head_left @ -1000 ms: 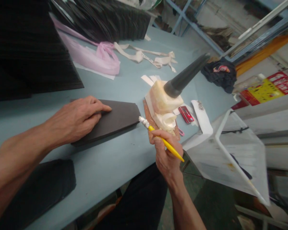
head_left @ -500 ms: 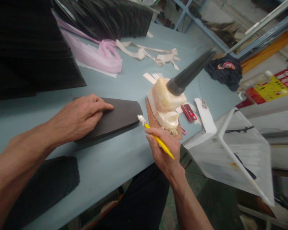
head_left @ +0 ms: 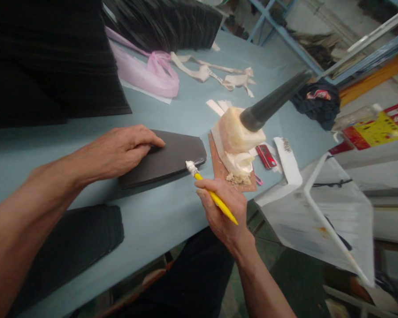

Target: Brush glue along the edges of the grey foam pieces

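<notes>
The left hand [head_left: 132, 148] lies on top of a dark board [head_left: 169, 154], index finger pointing along it. Can't tell if the other fingers grip anything, since they're partly hidden. The board sits flat on the blue table [head_left: 166, 212], in front of the person, with a shiny streak along its near edge by the right-hand corner.

The right hand [head_left: 223, 210] has a yellow brush [head_left: 219, 202] pinched pretty snugly, pen style. Its white, gunky tip is right at that near edge, but I can't say for sure it's touching.

Just right of the board there's a cut-open plastic jug [head_left: 239, 137] with a dark cone [head_left: 275, 101] sticking out, on a brown board [head_left: 215, 161]. A red box [head_left: 265, 157] lies beyond it, and another dark piece [head_left: 96, 229] is near the left forearm.
</notes>
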Motion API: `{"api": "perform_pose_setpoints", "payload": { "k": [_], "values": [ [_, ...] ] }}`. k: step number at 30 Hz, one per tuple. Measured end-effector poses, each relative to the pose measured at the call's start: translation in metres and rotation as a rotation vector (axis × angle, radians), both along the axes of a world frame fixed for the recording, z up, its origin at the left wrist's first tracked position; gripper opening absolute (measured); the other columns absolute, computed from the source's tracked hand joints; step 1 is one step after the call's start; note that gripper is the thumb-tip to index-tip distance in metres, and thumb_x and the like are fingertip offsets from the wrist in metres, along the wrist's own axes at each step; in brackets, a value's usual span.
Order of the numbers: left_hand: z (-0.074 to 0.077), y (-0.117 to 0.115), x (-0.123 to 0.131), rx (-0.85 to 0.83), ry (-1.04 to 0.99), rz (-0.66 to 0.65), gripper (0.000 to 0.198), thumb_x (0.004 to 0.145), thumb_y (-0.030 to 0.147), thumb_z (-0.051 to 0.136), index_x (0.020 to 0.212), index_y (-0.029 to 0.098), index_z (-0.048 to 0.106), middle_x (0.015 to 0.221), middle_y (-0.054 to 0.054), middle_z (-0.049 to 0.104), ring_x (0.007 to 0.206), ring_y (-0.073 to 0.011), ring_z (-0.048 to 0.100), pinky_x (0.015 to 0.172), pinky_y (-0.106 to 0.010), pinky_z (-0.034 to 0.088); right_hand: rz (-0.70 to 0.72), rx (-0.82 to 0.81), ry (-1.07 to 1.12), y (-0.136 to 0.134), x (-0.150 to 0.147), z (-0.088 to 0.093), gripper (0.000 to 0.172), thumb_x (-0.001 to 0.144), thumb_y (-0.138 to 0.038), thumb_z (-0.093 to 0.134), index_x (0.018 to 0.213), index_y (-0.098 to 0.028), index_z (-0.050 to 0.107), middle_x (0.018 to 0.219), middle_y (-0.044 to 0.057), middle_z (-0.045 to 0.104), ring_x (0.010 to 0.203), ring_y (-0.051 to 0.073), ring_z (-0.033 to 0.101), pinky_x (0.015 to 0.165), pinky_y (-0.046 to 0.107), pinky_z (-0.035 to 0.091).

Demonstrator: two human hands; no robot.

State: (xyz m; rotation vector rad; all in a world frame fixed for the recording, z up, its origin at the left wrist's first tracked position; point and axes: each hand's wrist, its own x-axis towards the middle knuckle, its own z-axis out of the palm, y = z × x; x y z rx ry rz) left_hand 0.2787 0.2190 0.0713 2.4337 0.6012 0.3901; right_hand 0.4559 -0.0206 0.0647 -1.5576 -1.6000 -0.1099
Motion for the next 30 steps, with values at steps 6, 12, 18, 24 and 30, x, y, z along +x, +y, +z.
{"api": "perform_pose_setpoints", "payload": {
  "k": [6, 12, 18, 24, 30],
  "values": [
    [0.001, 0.001, -0.001, -0.037, 0.005, 0.005, 0.046, 0.091, 0.031, 0.045, 0.119, 0.031, 0.081, 0.13, -0.001, 0.081, 0.121, -0.0269, 0.074, 0.118, -0.042, 0.055, 0.037, -0.025, -0.041, 0.005, -0.015, 0.006, 0.018, 0.11, -0.024, 0.061, 0.106, -0.024, 0.079, 0.09, 0.003, 0.084, 0.074, 0.016, 0.078, 0.072, 0.029, 0.063],
    [0.005, 0.0, 0.001, -0.091, 0.022, 0.016, 0.048, 0.089, 0.021, 0.046, 0.119, 0.029, 0.083, 0.131, -0.001, 0.081, 0.123, -0.0245, 0.074, 0.121, -0.041, 0.053, 0.051, -0.017, -0.056, 0.009, -0.031, 0.009, 0.015, 0.109, -0.022, 0.063, 0.105, -0.024, 0.077, 0.088, 0.001, 0.083, 0.072, 0.016, 0.077, 0.072, 0.029, 0.061],
    [0.003, 0.001, 0.002, -0.109, 0.014, 0.0, 0.049, 0.09, 0.022, 0.045, 0.119, 0.028, 0.084, 0.133, 0.002, 0.081, 0.125, -0.0238, 0.074, 0.118, -0.038, 0.053, 0.052, -0.021, -0.007, 0.011, -0.047, 0.011, 0.016, 0.109, -0.02, 0.061, 0.106, -0.024, 0.076, 0.088, 0.001, 0.084, 0.072, 0.015, 0.077, 0.071, 0.027, 0.062],
    [0.009, -0.004, 0.002, -0.087, 0.053, 0.022, 0.049, 0.088, 0.022, 0.044, 0.116, 0.025, 0.084, 0.132, 0.001, 0.082, 0.125, -0.0237, 0.073, 0.112, -0.035, 0.055, 0.089, -0.034, 0.02, 0.015, -0.067, 0.015, 0.017, 0.11, -0.017, 0.059, 0.103, -0.022, 0.074, 0.087, 0.0, 0.083, 0.07, 0.013, 0.076, 0.071, 0.025, 0.062],
    [0.015, -0.006, 0.002, -0.095, 0.103, -0.017, 0.054, 0.089, 0.023, 0.041, 0.124, 0.022, 0.082, 0.135, -0.001, 0.08, 0.126, -0.0219, 0.071, 0.113, -0.032, 0.052, 0.171, -0.01, 0.033, 0.019, -0.087, 0.015, 0.016, 0.11, -0.017, 0.059, 0.101, -0.019, 0.073, 0.088, 0.001, 0.083, 0.071, 0.012, 0.076, 0.072, 0.024, 0.062]
  ]
}}
